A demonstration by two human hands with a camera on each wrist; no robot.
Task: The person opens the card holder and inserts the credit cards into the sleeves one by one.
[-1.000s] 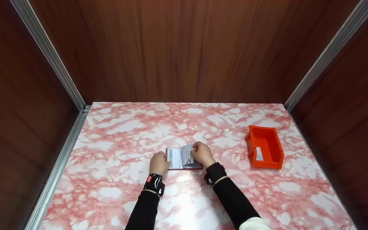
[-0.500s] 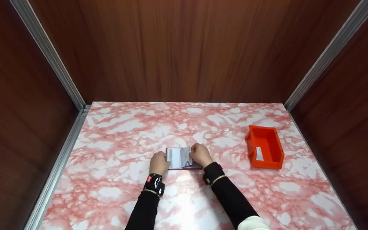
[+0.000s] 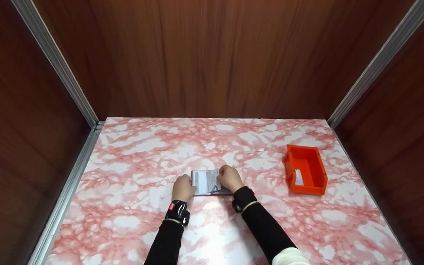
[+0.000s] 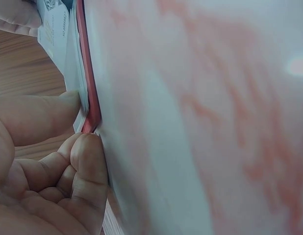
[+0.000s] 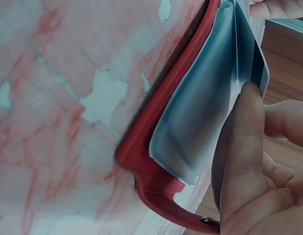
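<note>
A red card holder [image 5: 156, 107] lies opened out on the table, with clear plastic sleeves [image 5: 200, 107] inside. My left hand [image 3: 183, 188] grips its left edge; in the left wrist view the thumb lies on the sleeves and curled fingers are under the red cover [image 4: 88, 63]. My right hand [image 3: 231, 178] pinches a pale grey printed card [image 3: 213, 180], which stands tilted over the holder's middle. Print shows on the card's face [image 4: 54, 34] in the left wrist view. Whether the card sits inside a sleeve, I cannot tell. In the right wrist view, a strap with a metal snap [image 5: 209, 220] sticks out from the cover.
An orange-red plastic bin [image 3: 307, 170] with a white label [image 3: 298, 177] stands to the right. The table [image 3: 134, 158] has a red-and-white marbled top. Dark wood panels [image 3: 212, 59] with grey metal corner rails [image 3: 55, 59] close in the back and sides.
My right hand has moved slightly left with the card, which tilts more and shows a narrower face. The left hand and the card holder stay in place.
</note>
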